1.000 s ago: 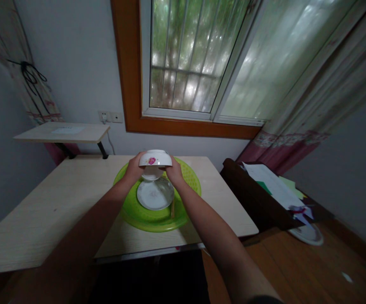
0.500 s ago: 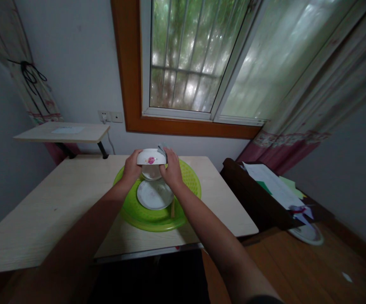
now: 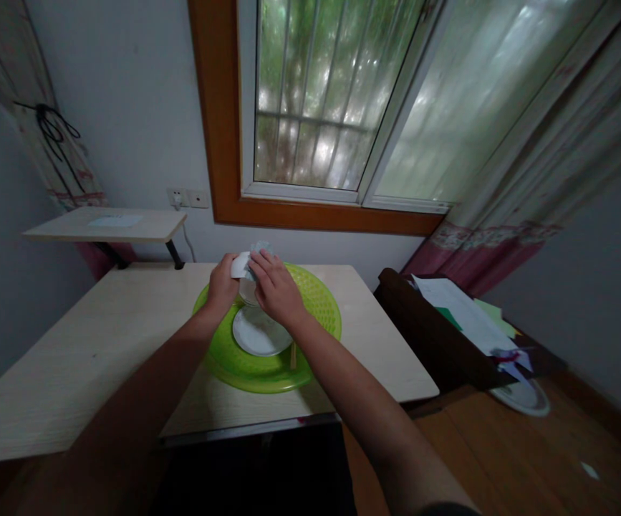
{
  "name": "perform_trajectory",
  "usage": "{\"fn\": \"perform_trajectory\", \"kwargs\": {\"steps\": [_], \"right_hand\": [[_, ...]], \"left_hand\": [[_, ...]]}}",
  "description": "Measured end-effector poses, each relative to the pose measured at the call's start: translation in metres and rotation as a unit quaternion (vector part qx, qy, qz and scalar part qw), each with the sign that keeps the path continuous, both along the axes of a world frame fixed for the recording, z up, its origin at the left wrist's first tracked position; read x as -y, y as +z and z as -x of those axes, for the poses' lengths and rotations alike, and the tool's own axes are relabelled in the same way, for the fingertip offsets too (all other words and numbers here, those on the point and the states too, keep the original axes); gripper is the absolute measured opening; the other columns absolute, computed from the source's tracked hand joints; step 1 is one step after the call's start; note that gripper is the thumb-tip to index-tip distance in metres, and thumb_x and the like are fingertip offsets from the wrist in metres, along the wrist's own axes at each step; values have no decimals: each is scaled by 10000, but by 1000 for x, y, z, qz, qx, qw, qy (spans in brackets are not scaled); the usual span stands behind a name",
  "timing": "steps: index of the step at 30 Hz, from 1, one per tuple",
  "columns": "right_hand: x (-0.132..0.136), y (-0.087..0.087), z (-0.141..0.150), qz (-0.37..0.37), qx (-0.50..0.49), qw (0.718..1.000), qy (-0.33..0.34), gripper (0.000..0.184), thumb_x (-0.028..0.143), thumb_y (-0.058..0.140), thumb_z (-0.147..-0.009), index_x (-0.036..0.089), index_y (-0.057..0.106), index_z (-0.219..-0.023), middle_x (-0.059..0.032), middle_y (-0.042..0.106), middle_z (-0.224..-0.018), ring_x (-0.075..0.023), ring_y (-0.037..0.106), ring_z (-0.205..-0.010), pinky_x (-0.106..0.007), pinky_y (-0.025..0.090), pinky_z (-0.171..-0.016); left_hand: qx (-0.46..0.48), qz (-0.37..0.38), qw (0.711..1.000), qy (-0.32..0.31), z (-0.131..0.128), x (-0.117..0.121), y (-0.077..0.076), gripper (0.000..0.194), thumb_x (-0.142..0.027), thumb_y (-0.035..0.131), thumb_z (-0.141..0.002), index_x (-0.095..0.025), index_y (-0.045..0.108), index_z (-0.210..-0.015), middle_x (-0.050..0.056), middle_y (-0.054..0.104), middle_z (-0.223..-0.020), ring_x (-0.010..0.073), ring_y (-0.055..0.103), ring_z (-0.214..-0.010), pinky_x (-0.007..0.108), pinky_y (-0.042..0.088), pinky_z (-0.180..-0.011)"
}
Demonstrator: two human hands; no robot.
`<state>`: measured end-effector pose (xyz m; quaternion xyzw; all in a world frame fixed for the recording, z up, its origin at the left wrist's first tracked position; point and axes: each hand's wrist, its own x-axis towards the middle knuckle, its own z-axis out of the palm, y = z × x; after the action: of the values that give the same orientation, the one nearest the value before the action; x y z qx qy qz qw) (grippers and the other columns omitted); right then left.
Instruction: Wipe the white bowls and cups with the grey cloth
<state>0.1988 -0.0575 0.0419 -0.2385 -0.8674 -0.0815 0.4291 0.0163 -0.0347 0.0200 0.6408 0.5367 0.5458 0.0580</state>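
My left hand is closed on the left side of a white bowl, held in the air above a round green plastic basket. My right hand presses a greyish cloth against the bowl's near outer side and covers much of it. In the basket lies a white plate at the front. Behind it another white dish shows partly under the hands. At the plate's right edge rests a light wooden stick-like piece.
The basket stands on a pale wooden table. A small raised shelf with a paper on it is at the back left. Right of the table, a dark brown piece of furniture has papers beside it. The window is behind.
My right hand has moved left from the bowl's right edge across its front with the cloth, hiding the printed flower. My left hand has stayed nearly still.
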Motion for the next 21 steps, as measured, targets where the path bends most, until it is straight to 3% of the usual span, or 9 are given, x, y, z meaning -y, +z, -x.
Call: {"fn": "perform_trajectory", "kwargs": {"steps": [10, 14, 18, 21], "right_hand": [[-9, -3, -7, 49, -32, 997, -46, 726, 96, 466, -898, 207, 263, -1586, -96, 281, -1651, -251, 189, -1558, -519, 267, -1266], [-15, -10, -8, 88, -70, 991, -74, 727, 122, 493, -883, 180, 275, -1574, -133, 273, -1647, -266, 260, -1533, -515, 294, -1251], [-16, -13, -8, 113, -84, 988, -58, 743, 137, 486, -894, 185, 216, -1585, -143, 270, -1646, -248, 319, -1509, -486, 337, -1232], [-14, -11, -7, 93, -69, 992, -45, 748, 129, 476, -897, 194, 200, -1590, -133, 255, -1653, -246, 269, -1531, -497, 310, -1244]], "left_hand": [[39, 3, 999, 26, 4, -2, 0, 348, -210, 584, -746, -220, 609, -1093, 70, 719, -1065, 240, 652, -977, 346, 509, -859], [62, 4, 998, 26, 5, -3, -1, 332, -214, 572, -742, -221, 610, -1072, 71, 720, -1056, 245, 656, -970, 355, 513, -844], [68, 4, 998, 14, 5, -3, -1, 317, -237, 574, -748, -225, 602, -1063, 75, 716, -1067, 252, 648, -983, 369, 516, -847], [71, 7, 997, 6, 4, -2, 0, 289, -245, 561, -770, -216, 601, -1054, 84, 711, -1067, 259, 646, -1005, 376, 509, -861]]}}
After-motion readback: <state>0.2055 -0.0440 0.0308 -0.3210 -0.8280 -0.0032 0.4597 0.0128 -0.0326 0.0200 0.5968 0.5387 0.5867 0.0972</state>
